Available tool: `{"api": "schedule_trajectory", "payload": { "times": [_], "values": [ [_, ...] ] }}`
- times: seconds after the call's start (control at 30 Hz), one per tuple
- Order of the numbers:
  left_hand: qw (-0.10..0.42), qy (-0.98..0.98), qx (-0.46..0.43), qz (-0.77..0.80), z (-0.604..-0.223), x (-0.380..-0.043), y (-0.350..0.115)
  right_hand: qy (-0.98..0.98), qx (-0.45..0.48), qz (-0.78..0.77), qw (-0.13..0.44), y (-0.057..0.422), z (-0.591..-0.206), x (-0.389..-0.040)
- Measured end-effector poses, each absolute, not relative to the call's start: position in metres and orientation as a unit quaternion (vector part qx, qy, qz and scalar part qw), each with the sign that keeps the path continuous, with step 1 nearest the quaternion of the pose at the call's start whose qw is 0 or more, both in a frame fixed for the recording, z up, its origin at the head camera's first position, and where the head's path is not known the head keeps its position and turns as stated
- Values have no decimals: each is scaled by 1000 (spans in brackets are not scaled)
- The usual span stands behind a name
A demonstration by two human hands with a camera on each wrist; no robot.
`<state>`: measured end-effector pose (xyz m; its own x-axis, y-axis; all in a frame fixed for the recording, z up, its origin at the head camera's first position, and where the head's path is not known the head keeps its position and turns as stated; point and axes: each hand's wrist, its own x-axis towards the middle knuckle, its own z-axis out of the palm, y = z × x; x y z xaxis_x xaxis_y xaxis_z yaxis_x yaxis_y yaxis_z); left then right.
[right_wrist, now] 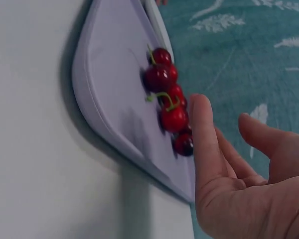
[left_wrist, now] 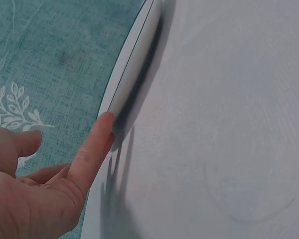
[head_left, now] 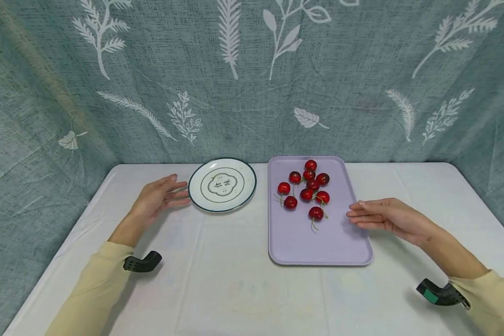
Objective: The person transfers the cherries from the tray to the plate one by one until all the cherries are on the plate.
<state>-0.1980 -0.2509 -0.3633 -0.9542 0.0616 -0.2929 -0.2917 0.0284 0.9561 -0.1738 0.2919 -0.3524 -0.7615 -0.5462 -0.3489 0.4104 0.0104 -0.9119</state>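
My left hand (head_left: 157, 199) is at the left rim of a white plate (head_left: 245, 189) with a dark edge and printed centre. Its fingers are extended, the tips at or against the rim; in the left wrist view one fingertip (left_wrist: 107, 119) meets the plate's edge (left_wrist: 134, 59). My right hand (head_left: 392, 218) hovers by the right side of a lilac tray (head_left: 319, 245), fingers straight and holding nothing. Several dark red cherries (head_left: 316, 213), some with green stems, lie on the tray. The right wrist view shows those cherries (right_wrist: 173, 118) beyond the fingers.
A white cloth (head_left: 231, 280) covers the table. Behind it hangs a teal curtain (head_left: 252, 116) with white leaf prints, which also runs along both sides. The plate stands left of the tray with a narrow gap between them. Each forearm carries a black wrist device (head_left: 143, 262).
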Motion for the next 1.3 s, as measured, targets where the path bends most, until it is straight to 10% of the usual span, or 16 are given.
{"api": "schedule_trajectory", "payload": {
  "times": [1.3],
  "values": [
    [142, 685, -82, 710, -383, -202, -244, 658, -15, -633, 408, 209, -385, -160]
  ]
}}
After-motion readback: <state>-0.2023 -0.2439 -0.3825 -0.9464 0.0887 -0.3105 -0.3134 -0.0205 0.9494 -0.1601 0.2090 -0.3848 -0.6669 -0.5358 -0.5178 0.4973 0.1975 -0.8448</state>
